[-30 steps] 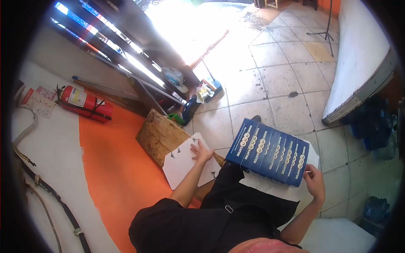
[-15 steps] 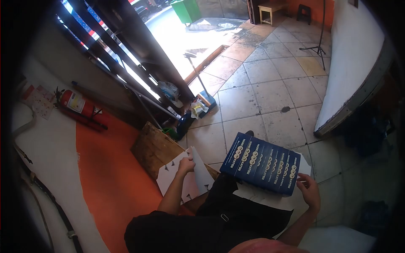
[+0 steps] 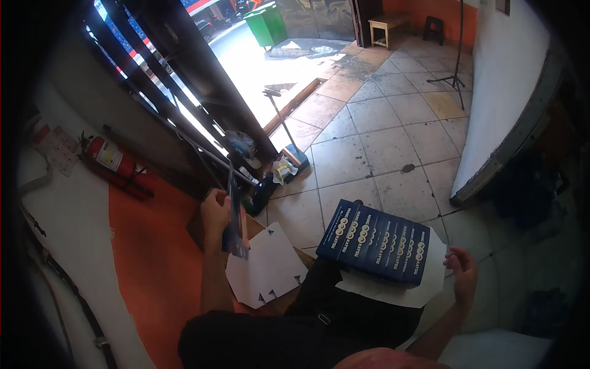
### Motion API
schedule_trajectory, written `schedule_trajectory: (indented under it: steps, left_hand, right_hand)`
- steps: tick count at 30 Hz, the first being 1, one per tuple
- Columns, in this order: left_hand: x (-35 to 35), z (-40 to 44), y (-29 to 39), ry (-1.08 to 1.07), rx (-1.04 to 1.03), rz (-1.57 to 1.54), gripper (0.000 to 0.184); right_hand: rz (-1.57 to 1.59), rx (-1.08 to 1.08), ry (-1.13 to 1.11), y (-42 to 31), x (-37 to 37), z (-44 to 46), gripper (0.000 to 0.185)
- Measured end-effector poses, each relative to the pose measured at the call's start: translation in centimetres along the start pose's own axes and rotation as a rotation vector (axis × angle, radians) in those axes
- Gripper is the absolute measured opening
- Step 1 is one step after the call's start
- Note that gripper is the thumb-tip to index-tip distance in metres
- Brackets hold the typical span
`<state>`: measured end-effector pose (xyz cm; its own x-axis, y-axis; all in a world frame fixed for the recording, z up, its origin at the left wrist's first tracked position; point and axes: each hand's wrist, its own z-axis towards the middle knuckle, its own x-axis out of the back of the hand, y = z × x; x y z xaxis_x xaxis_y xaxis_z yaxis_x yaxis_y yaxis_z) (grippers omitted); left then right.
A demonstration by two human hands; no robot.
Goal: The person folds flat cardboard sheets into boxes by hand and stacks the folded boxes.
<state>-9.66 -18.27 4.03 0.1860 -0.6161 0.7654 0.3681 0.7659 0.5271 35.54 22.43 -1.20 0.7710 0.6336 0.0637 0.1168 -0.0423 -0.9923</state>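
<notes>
My left hand is raised on the left, its fingers closed on the edge of a flat cardboard box blank with a dark blue printed side, held nearly edge-on. Below it lies a pile of white cardboard blanks with small dark notch marks. On my lap a row of folded navy boxes with gold-and-white lettering rests on a white cardboard sheet. Beside the right end of that row, my right hand hovers with fingers loosely bent and apart, holding nothing that I can see.
The pile lies on a wooden surface by the orange and white wall. A fire extinguisher is at the left. Ahead are a long-handled dustpan, a tiled floor, a stand and a small wooden table.
My left hand has lifted a blank off the pile, up and to the left, turning its blue side into view. My right hand has moved away from the boxes to the right.
</notes>
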Motion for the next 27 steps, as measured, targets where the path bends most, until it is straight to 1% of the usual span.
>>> schedule_trajectory:
  steps: [2,4,6,8,9,10,11,12,14,15,17,18,20,21,22,23,24,25,26,27]
  left_hand:
    - [0.9,-0.6,7.4,0.078,-0.041,-0.155,0.015]
    - [-0.8,-2.0,12.2,0.173,-0.144,-0.416,0.011]
    - [-4.4,-3.1,14.9,0.281,-0.571,-0.633,0.012]
    - [-6.8,-5.6,19.2,0.251,-0.929,-0.692,0.016]
    - [-8.5,-7.5,21.0,0.112,-0.960,-0.810,0.018]
    - [-9.5,-9.3,23.0,0.025,-1.024,-0.875,0.019]
    - [-10.2,-10.7,25.0,-0.031,-1.120,-0.949,0.021]
    - [-11.0,-12.1,26.7,-0.088,-1.215,-1.019,0.022]
    - [-13.1,-15.2,28.2,-0.100,-1.248,-1.156,0.018]
    - [-12.9,-15.3,28.3,-0.095,-1.247,-1.163,0.018]
    - [-12.2,-15.2,28.6,-0.321,-1.307,-1.089,0.034]
    - [-12.2,-15.2,28.5,-0.312,-1.309,-1.097,0.034]
    - [-12.1,-15.6,28.0,-0.707,-0.840,-1.530,0.065]
    - [-12.0,-16.6,27.7,-0.838,-0.527,-1.739,0.068]
    - [-12.4,-16.3,27.2,-0.837,-0.527,-1.740,0.068]
    - [-13.2,-15.8,26.2,-1.065,-0.127,-1.968,0.067]
    - [-13.5,-15.3,25.5,-1.275,0.322,-2.141,0.066]
    - [-12.0,-14.1,26.1,-1.272,0.325,-2.139,0.066]
    - [-9.6,-12.3,27.5,-1.203,0.489,-1.791,0.062]
    - [-8.3,-11.3,28.3,-1.115,0.622,-1.442,0.059]
  right_hand:
    - [0.030,0.041,-0.018,-0.4,-1.0,0.3,0.031]
    - [0.061,0.081,-0.041,-1.1,-2.9,0.6,0.034]
    - [0.196,0.254,-0.143,-2.5,-6.3,0.6,0.059]
    - [0.298,0.417,-0.195,-4.4,-10.4,0.0,0.097]
    - [0.352,0.464,-0.191,-5.3,-12.6,-0.6,0.109]
    - [0.404,0.513,-0.187,-6.0,-14.4,-1.1,0.121]
    - [0.371,0.575,-0.144,-4.7,-15.5,-1.1,0.122]
    - [0.367,0.601,-0.186,-4.0,-15.1,-1.6,0.099]
    - [0.446,0.391,0.136,-3.6,-14.1,-1.4,0.069]
    - [0.439,0.395,0.137,-3.8,-13.6,-1.3,0.069]
    - [0.496,0.368,0.256,-5.0,-12.8,-1.0,0.042]
    - [0.488,0.376,0.256,-5.6,-12.4,-0.8,0.042]
    - [-0.262,0.706,0.265,-7.5,-11.7,-0.4,0.031]
    - [-0.376,0.876,0.261,-9.0,-12.1,-0.2,0.022]
    - [-0.377,0.877,0.260,-9.3,-11.6,-0.2,0.022]
    - [-0.623,0.938,0.241,-9.5,-11.0,-0.1,0.022]
    - [-0.868,0.990,0.217,-9.5,-10.7,-0.1,0.024]
    - [-0.862,1.007,0.203,-9.5,-10.9,0.3,0.023]
    - [-0.859,1.007,0.201,-9.6,-10.9,0.4,0.023]
    - [-0.849,1.050,0.167,-9.6,-10.7,0.6,0.020]
